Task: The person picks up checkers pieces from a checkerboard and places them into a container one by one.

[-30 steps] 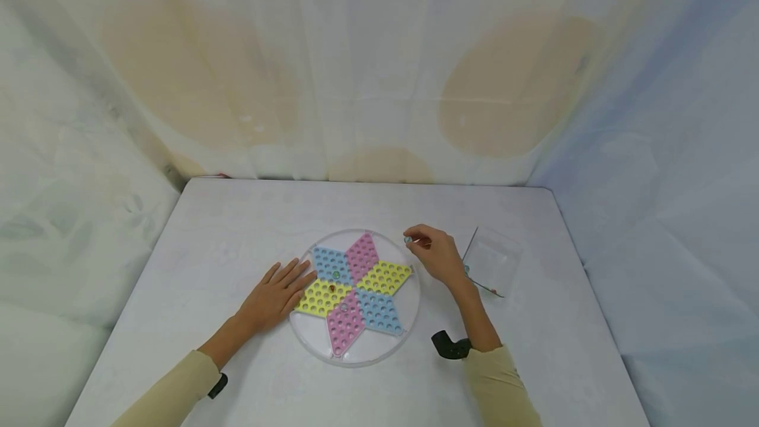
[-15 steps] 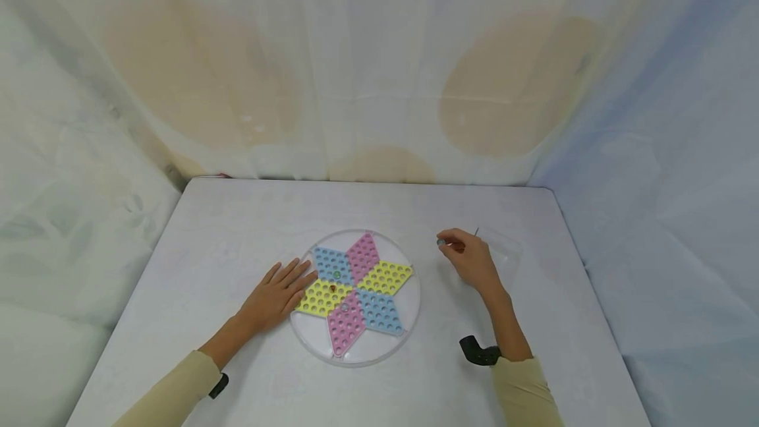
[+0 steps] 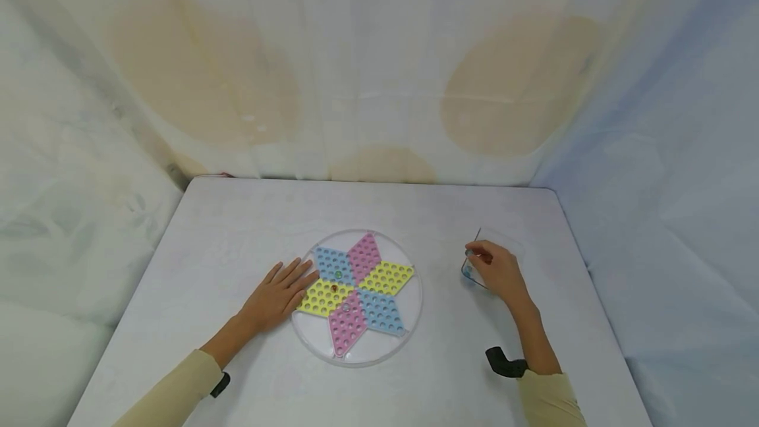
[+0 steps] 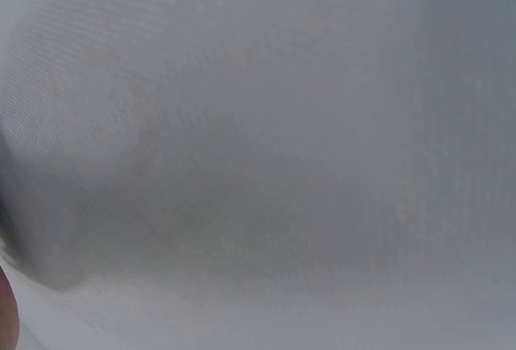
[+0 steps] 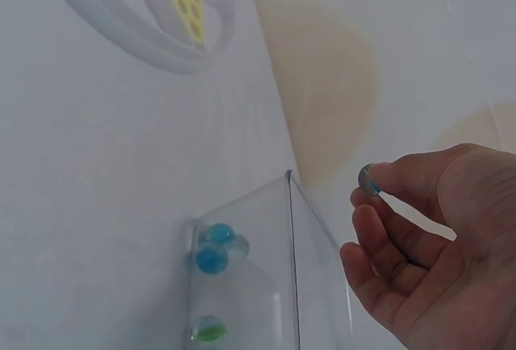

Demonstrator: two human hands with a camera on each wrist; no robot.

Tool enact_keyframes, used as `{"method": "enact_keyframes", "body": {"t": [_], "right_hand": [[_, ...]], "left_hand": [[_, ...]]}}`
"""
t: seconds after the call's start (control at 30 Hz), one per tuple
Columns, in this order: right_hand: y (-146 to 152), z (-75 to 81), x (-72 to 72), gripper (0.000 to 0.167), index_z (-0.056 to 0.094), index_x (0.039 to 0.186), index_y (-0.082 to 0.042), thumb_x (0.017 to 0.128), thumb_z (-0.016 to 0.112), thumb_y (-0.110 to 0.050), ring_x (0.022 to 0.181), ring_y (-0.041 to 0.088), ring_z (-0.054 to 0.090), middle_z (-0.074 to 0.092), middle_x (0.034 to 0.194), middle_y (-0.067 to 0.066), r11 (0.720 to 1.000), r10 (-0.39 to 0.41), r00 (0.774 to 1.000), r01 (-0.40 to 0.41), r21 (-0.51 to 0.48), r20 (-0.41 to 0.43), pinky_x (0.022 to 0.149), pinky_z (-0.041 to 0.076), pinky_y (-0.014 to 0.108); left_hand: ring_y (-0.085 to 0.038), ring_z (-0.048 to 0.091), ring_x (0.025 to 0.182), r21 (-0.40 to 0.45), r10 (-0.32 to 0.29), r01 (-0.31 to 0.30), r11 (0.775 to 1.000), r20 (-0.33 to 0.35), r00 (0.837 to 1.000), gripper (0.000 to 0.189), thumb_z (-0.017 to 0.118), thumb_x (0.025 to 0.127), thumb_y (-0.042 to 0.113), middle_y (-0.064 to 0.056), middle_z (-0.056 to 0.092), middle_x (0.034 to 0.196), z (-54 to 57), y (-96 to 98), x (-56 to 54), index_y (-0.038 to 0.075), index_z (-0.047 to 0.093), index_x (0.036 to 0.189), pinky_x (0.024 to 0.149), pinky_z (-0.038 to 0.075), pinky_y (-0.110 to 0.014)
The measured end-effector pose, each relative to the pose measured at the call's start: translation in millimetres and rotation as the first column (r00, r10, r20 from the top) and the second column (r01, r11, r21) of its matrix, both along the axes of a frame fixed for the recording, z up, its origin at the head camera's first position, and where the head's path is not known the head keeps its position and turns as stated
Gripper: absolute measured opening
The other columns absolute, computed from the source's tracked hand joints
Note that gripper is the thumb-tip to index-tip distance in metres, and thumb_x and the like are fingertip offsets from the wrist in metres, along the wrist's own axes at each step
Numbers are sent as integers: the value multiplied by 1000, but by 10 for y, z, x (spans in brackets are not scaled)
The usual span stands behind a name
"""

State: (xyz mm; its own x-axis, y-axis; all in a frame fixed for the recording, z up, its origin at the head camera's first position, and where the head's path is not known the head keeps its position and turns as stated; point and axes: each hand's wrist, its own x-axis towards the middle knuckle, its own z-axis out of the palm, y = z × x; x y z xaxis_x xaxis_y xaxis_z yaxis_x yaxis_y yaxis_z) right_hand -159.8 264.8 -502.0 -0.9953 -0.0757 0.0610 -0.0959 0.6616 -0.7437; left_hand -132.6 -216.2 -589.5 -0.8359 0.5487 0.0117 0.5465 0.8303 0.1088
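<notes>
In the head view my left hand (image 3: pixel 275 298) lies with fingers spread, its fingertips at the left rim of a round Chinese checkers board (image 3: pixel 387 278). A green marble (image 3: pixel 338 275), a brownish-orange marble (image 3: pixel 335 288) and a clear marble (image 3: pixel 346 307) sit in holes near the board's centre. My right hand (image 3: pixel 498 272) is over a clear plastic box (image 5: pixel 322 269), pinching a marble (image 5: pixel 367 179) with blue in it between thumb and index finger. Inside the box, blue marbles (image 5: pixel 211 259) and a green-swirled marble (image 5: pixel 210 332) show in the right wrist view.
A white-covered table (image 3: pixel 249 216) carries the board and the box. Pale curtains (image 3: pixel 379 84) with tan circles hang behind it and along both sides. The left wrist view shows mostly blurred grey-white surface.
My right hand has moved right, from the board's upper right edge to over the clear box, still pinching the marble. My left hand has stayed in place.
</notes>
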Motion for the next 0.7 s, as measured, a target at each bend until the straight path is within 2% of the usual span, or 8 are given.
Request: {"method": "enact_keyframes", "body": {"t": [0.37,0.7], "right_hand": [[194,-121,89,25,66,121,2,99,61,-8,104,39,63,67,116,22,996,-38,997,33,81,64,85,53,53],[198,-188,105,23,68,115,4,96,61,-6,99,37,63,68,109,21,989,-53,992,36,144,117,78,54,49]], "left_hand": [[-26,14,151,-4,-2,2,1000,12,1000,55,42,106,39,-2,23,164,21,4,9,22,35,157,120,9,-50],[-29,19,150,29,-19,20,999,-38,999,54,47,104,36,-5,29,162,-4,0,8,20,39,155,119,14,-53]]}}
